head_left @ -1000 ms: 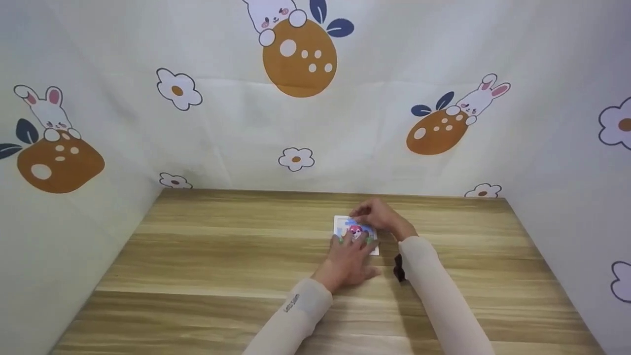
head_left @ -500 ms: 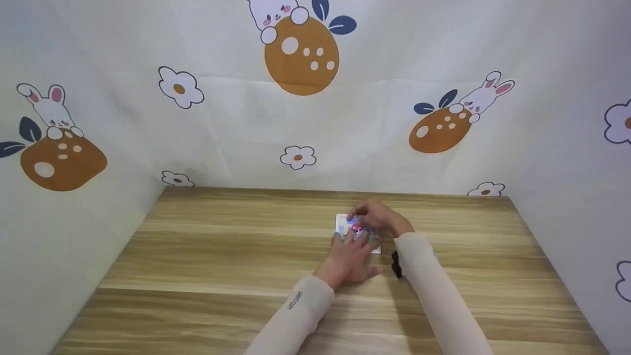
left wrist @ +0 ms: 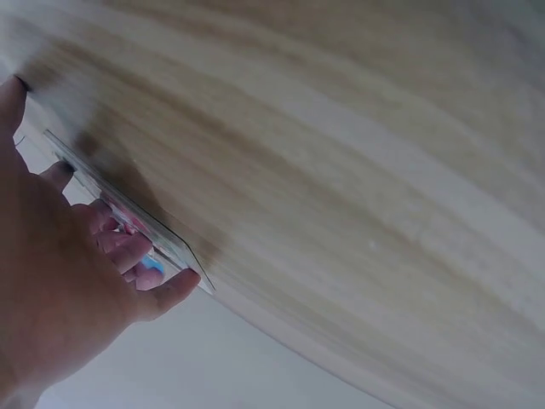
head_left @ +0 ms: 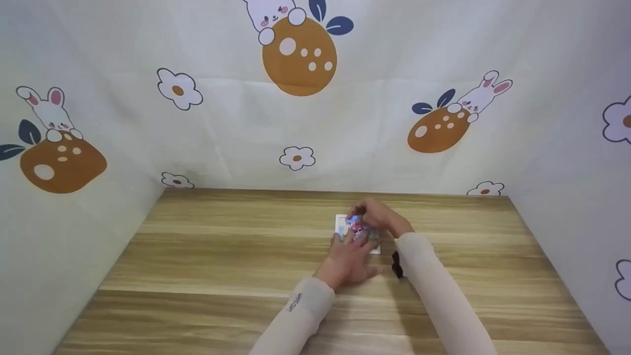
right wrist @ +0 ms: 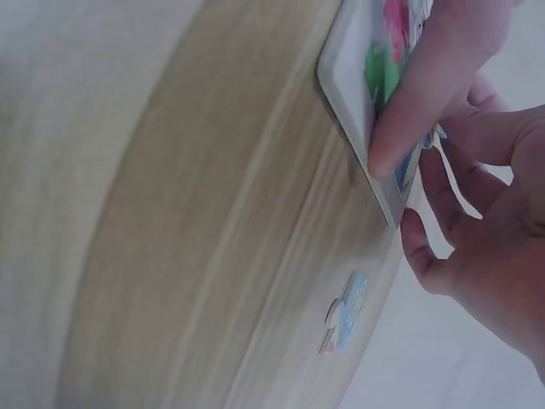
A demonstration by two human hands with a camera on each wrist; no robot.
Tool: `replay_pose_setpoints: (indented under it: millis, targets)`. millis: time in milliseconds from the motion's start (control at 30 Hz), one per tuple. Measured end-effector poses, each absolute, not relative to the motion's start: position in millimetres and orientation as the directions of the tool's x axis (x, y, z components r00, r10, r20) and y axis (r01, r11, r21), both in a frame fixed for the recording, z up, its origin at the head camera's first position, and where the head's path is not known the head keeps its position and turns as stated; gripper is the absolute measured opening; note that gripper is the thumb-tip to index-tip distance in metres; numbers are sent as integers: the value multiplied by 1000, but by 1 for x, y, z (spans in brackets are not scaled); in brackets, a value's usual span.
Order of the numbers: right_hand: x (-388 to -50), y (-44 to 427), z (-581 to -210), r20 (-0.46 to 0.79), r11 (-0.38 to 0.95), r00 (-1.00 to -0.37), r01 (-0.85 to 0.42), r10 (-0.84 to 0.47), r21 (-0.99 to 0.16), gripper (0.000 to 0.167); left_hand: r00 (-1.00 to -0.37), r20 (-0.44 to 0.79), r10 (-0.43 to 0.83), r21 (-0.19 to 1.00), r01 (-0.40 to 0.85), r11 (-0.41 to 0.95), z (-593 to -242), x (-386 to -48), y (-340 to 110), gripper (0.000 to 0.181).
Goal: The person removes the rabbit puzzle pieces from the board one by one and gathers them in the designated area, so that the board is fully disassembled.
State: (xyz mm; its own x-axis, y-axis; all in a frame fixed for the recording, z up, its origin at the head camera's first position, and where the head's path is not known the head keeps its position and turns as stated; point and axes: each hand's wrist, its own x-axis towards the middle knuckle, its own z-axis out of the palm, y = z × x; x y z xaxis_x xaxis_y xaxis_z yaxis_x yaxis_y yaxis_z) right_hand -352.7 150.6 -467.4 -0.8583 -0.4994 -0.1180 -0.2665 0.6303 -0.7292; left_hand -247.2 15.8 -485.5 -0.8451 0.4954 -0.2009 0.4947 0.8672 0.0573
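Observation:
A small picture puzzle board (head_left: 340,220) with a white rim lies on the table toward its far side. Its picture has a pink-haired figure with blue and green patches. Across its near part rests my left hand (head_left: 347,259), fingers spread and pressing on it. At the far edge, my right hand (head_left: 377,217) bends over the board and pinches a blue puzzle piece (right wrist: 436,136) between thumb and fingers. Those fingers hide much of the piece. In the left wrist view, my left fingers touch the board (left wrist: 174,247) along its length.
A loose light-blue puzzle piece (right wrist: 347,317) lies on the table beyond the board's corner in the right wrist view. A wood-grain table (head_left: 207,256) spreads around the board. Patterned cloth walls (head_left: 236,123) enclose the back and sides.
My right hand has shifted slightly left over the far edge of the board, with more blue showing under its fingers. The left hand stays on the board.

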Motion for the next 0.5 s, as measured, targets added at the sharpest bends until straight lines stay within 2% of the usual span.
replay_pose_setpoints:
  millis: [367,500]
  targets:
    - [-356,191,-447,-40,617,-879,-301,-476,-727,30,-848,-170,501,-14,511,860,-487,-247,15,72]
    - [-356,212,-443,-51,652,-887,-297,-459,-698,20,-847,-172,502,9,509,861,-486,-246,15,72]
